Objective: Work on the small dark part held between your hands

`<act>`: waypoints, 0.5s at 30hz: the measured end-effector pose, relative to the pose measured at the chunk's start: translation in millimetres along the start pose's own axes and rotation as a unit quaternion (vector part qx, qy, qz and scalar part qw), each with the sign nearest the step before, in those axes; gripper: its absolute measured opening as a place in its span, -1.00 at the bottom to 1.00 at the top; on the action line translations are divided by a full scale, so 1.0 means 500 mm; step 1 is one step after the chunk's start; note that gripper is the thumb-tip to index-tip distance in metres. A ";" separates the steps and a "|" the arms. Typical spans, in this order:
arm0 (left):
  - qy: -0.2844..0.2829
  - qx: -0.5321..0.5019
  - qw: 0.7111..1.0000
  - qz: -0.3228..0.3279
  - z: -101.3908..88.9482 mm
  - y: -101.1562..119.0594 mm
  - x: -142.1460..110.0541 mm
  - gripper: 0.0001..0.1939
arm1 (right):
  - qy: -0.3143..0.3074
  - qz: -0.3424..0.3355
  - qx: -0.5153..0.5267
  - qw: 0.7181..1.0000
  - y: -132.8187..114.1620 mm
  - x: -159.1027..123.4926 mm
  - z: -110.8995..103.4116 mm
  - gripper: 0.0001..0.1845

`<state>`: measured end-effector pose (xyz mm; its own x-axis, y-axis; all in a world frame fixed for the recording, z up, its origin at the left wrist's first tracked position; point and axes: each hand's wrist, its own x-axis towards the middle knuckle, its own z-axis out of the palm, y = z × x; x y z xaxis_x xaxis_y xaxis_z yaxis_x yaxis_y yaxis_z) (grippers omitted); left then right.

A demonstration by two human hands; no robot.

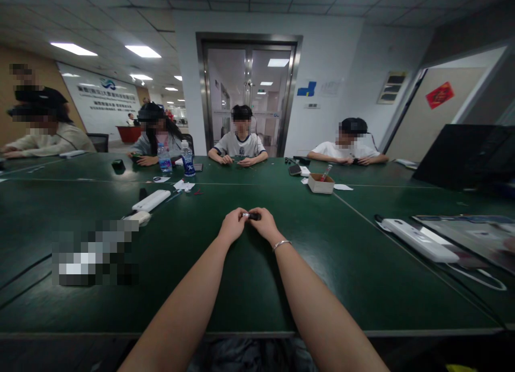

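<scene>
Nearer the wearer than the small box (321,184), and to its left, the left hand (233,226) and right hand (266,225) meet over the tabletop (249,307). Both are nearly closed, fingertips pinching a small dark object (254,216) with a silvery end (its finer details are too small to tell). The two-sided grip probably steadies it and lets each end be worked separately. Two bottles (188,160) stand upright well left of the box, presumably out of the forearms' way; a white power strip (418,240) lies to its right, nearer the wearer.
</scene>
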<state>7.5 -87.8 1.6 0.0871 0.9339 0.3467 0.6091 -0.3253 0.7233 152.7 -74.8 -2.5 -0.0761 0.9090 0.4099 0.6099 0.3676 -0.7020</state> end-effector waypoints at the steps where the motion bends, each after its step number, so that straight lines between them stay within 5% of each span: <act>1: 0.003 0.004 1.000 -0.001 -0.001 0.000 0.000 -0.84 | 0.001 0.006 0.013 1.000 0.002 0.001 0.000 -0.72; 8: 0.004 -0.010 0.999 -0.037 -0.009 -0.004 0.001 -0.81 | -0.005 0.057 0.155 0.986 0.009 0.011 0.006 -0.72; 15: 0.004 -0.026 0.998 -0.055 -0.010 -0.007 -0.001 -0.77 | -0.018 0.145 0.335 0.931 0.001 0.009 -0.008 -0.66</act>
<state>1.3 -87.9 1.7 0.0159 0.9632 0.2683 0.5726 -0.2287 0.7873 156.0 -71.2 1.2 -0.0175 0.9907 0.1346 -0.0183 0.1343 -0.9908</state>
